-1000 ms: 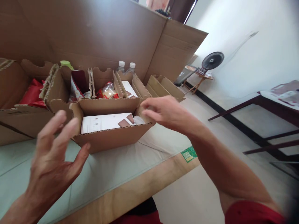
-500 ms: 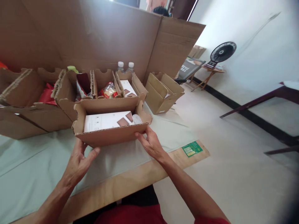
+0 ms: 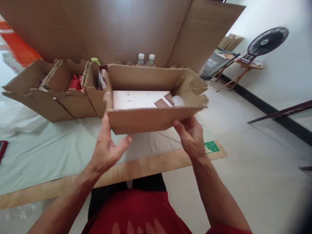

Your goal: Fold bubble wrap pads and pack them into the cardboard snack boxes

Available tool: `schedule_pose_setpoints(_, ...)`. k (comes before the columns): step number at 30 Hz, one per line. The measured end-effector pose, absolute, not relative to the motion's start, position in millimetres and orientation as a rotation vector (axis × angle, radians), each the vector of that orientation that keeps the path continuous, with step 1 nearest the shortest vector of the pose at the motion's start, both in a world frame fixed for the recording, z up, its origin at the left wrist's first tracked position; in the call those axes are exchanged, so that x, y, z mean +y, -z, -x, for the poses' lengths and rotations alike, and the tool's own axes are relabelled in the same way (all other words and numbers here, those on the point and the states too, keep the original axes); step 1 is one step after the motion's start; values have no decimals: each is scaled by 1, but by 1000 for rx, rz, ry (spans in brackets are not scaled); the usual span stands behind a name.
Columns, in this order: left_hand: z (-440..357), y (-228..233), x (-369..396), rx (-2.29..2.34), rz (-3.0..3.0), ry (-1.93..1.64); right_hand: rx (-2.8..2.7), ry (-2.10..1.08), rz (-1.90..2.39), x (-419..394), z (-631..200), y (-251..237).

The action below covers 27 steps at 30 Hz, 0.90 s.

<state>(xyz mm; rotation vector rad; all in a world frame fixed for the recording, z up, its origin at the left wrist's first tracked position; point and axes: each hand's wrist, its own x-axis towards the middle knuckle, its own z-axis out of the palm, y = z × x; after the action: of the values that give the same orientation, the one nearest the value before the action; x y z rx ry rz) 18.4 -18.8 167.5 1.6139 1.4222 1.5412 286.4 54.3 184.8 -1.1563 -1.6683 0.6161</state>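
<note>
Between my hands, above the table, I hold an open-topped cardboard box (image 3: 146,121). Inside it lies a white carton (image 3: 136,99) with brown shapes printed on it, and a pale rounded item at its right end that I cannot make out. My left hand (image 3: 108,148) supports the box's lower left corner, thumb stretched out in front and fingers partly hidden behind. My right hand (image 3: 191,136) grips the lower right side, thumb on the front face and fingers underneath. The box hides part of the row behind it.
Several cardboard bins (image 3: 80,105) stand in a row on the cloth-covered table (image 3: 65,149), one with a red packet (image 3: 75,83). Two clear bottles (image 3: 146,59) stand behind, before a tall cardboard panel (image 3: 122,32). To the right are a fan (image 3: 264,42) and a folding chair (image 3: 212,65).
Both hands have lifted the cardboard box higher and closer, so it now covers the bins behind. My view has turned left, bringing an orange item and white plastic into sight.
</note>
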Motion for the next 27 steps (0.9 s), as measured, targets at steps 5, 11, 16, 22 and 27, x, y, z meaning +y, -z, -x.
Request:
schedule_pose_setpoints(5,2,-157,-63,1582,-1388,-1551,-1735,-733,1088,27,-256,-183)
schedule_pose_setpoints(11,23,-159,-50,1564,-1303,-1716,-1782,-776,1006,47,-222,-179)
schedule_pose_setpoints(16,-30,-112,-11,1347,-1328,-1578,-1647,-598,1220,36,-288,-143)
schedule_pose_setpoints(22,-55,-72,10,1224,-1294,-1437,-1626,-521,1399,1,-362,-91)
schedule_pose_setpoints(27,-53,-65,12,1323,-1238,-1399,-1698,-746,1205,27,-391,-87)
